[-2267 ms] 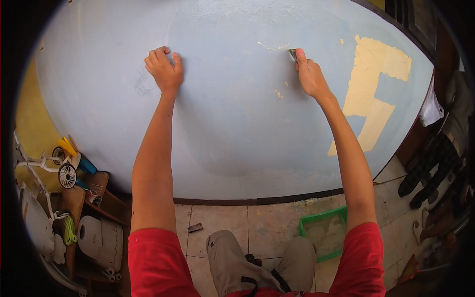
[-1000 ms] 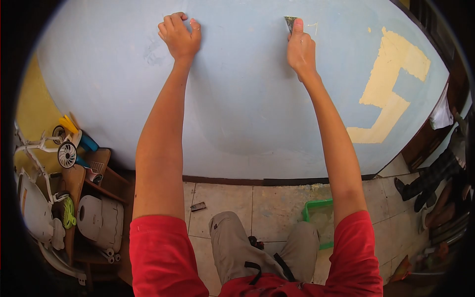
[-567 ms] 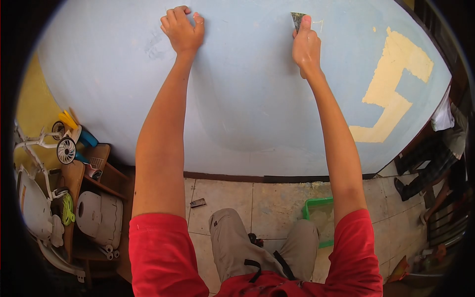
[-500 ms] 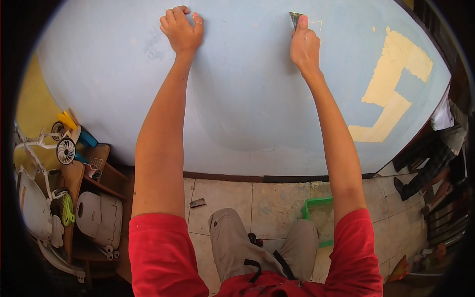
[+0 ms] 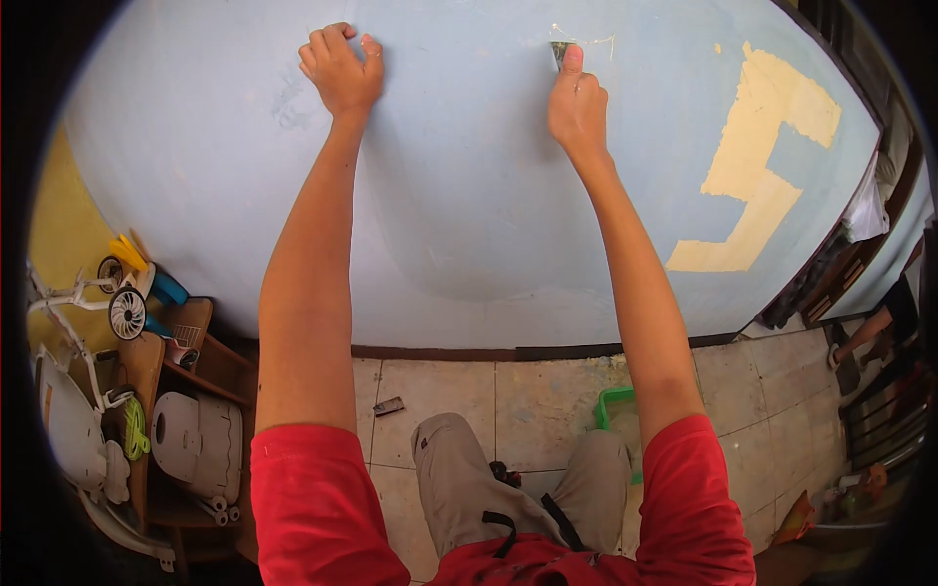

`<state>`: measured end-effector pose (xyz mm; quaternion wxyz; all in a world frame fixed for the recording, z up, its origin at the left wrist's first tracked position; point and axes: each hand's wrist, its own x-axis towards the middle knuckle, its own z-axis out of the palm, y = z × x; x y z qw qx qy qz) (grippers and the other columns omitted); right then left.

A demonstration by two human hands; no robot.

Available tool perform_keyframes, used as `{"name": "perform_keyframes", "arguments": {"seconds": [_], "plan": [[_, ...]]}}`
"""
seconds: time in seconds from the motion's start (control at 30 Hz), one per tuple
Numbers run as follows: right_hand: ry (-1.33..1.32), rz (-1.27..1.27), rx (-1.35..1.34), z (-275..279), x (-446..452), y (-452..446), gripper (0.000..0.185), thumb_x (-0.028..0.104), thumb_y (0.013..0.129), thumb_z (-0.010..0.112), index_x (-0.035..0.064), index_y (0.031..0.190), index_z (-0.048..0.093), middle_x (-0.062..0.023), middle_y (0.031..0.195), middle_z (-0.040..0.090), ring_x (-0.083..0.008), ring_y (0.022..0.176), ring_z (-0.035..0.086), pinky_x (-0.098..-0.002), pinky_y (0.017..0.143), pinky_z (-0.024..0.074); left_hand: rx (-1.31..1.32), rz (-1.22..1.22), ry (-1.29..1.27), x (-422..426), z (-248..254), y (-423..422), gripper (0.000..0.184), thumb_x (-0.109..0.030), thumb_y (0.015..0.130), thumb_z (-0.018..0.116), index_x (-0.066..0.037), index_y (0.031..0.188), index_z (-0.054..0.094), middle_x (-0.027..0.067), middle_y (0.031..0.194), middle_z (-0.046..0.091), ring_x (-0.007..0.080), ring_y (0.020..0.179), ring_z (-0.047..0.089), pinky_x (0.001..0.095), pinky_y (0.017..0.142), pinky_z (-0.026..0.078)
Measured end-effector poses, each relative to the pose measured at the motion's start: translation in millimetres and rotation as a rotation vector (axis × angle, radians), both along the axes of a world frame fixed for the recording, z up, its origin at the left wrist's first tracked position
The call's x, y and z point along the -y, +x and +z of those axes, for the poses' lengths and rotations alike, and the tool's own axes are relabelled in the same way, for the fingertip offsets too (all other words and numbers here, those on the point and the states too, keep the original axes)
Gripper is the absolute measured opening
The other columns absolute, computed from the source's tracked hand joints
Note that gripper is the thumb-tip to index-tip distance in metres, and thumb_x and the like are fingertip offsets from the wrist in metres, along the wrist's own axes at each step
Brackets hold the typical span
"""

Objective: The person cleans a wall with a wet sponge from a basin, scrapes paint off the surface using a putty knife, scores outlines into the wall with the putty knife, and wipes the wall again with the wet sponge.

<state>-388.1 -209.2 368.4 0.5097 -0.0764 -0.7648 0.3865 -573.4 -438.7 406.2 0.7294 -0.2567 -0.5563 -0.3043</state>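
Wall point(image 5: 449, 225), pale blue, spans the whole 12 o'clock side of my view. Floor point(image 5: 445, 386), tiled, lies below it at 6. Shelf point(image 5: 145, 391), brown, stands between 8 and 9, with a white fan point(image 5: 127, 313) just above it. Bare patch point(image 5: 747, 200) of yellow, ragged-edged, shows on the wall at 2. Crate point(image 5: 603, 412), green, sits on the floor at 4, partly hidden behind my right arm. Left hand point(image 5: 342, 76), at 11: fingers loosely curled at the wall, nothing seen in them, grip released; how hard they press I cannot tell. Right hand point(image 5: 579, 112), at 1: closed around the scraper point(image 5: 560, 55), thumb along its back. Scraper blade points to 12, wide edge up at the wall, handle hidden in my grip. Dark block point(image 5: 388, 405) rests on the floor at 7. Thin pale line point(image 5: 592, 41) runs just beside the blade, toward its 2 o'clock.
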Motion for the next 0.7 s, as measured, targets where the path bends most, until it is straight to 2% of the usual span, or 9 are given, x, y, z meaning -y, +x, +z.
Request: {"name": "perform_keyframes", "arguments": {"seconds": [0.27, 0.33, 0.4, 0.43, 0.5, 0.6, 0.7], "plan": [[-0.064, 0.085, 0.066, -12, -12, 11, 0.078, 0.069, 0.099, 0.019, 0.0022, 0.059, 0.029, -0.0127, 0.057, 0.04, -0.0245, 0.058, 0.036, -0.0449, 0.059, 0.0365, 0.007, 0.02, -0.006, 0, -2, -1, 0.025, -0.027, 0.083, 0.059, -0.007, 0.099, 0.059, 0.0048, 0.101, 0.053, 0.0272, 0.096, 0.044, 0.0406, 0.09, 0.034], [-0.002, 0.062, 0.107, 3, -36, 34, 0.086, 0.068, 0.099, 0.017, -0.0051, 0.072, 0.054, -0.0116, 0.064, 0.05, -0.027, 0.065, 0.046, -0.0412, 0.069, 0.0422, 0.013, 0.019, -0.008, -2, -2, 1, 0.025, -0.027, 0.083, 0.059, -0.007, 0.099, 0.059, 0.0047, 0.101, 0.053, 0.0271, 0.096, 0.044, 0.0406, 0.09, 0.034], [0.178, -0.057, 0.218, 20, -80, 50, 0.091, 0.071, 0.097, 0.017, -0.0076, 0.084, 0.061, -0.0165, 0.073, 0.058, -0.0294, 0.072, 0.052, -0.041, 0.077, 0.0442, 0.021, 0.029, -0.002, 1, -1, 0, 0.026, -0.027, 0.083, 0.059, -0.007, 0.099, 0.059, 0.0046, 0.101, 0.053, 0.027, 0.096, 0.044, 0.0405, 0.09, 0.034], [0.179, -0.056, 0.221, 24, -98, 55, 0.091, 0.071, 0.097, 0.017, -0.0076, 0.084, 0.061, -0.0165, 0.073, 0.058, -0.0294, 0.072, 0.052, -0.041, 0.077, 0.0442, 0.027, 0.018, -0.003, 1, -1, 0, 0.026, -0.027, 0.083, 0.059, -0.007, 0.1, 0.059, 0.0045, 0.101, 0.053, 0.027, 0.096, 0.044, 0.0407, 0.091, 0.034], [0.297, -0.165, 0.302, 34, -120, 59, 0.096, 0.075, 0.095, 0.017, -0.0093, 0.087, 0.063, -0.0217, 0.084, 0.063, -0.0326, 0.081, 0.056, -0.0418, 0.085, 0.0445, 0.037, 0.006, -0.003, 0, -1, 0, 0.026, -0.027, 0.083, 0.059, -0.007, 0.1, 0.059, 0.0044, 0.101, 0.053, 0.0269, 0.097, 0.043, 0.0408, 0.091, 0.034], [0.34, -0.143, 0.363, 38, -127, 60, 0.097, 0.076, 0.094, 0.019, -0.0105, 0.088, 0.063, -0.0253, 0.09, 0.064, -0.0354, 0.086, 0.058, -0.0426, 0.088, 0.0442, 0.04, 0.009, -0.009, 0, -3, 0, 0.026, -0.027, 0.083, 0.059, -0.007, 0.1, 0.059, 0.0045, 0.101, 0.053, 0.0269, 0.097, 0.043, 0.041, 0.091, 0.034], [0.341, -0.124, 0.405, 37, -125, 60, 0.097, 0.077, 0.094, 0.02, -0.0106, 0.086, 0.063, -0.0256, 0.087, 0.063, -0.0348, 0.084, 0.057, -0.0424, 0.088, 0.0442, 0.025, 0.026, -0.018, 1, -1, -1, 0.026, -0.027, 0.083, 0.059, -0.007, 0.1, 0.059, 0.0046, 0.101, 0.054, 0.0269, 0.097, 0.043, 0.0411, 0.091, 0.034]]}}
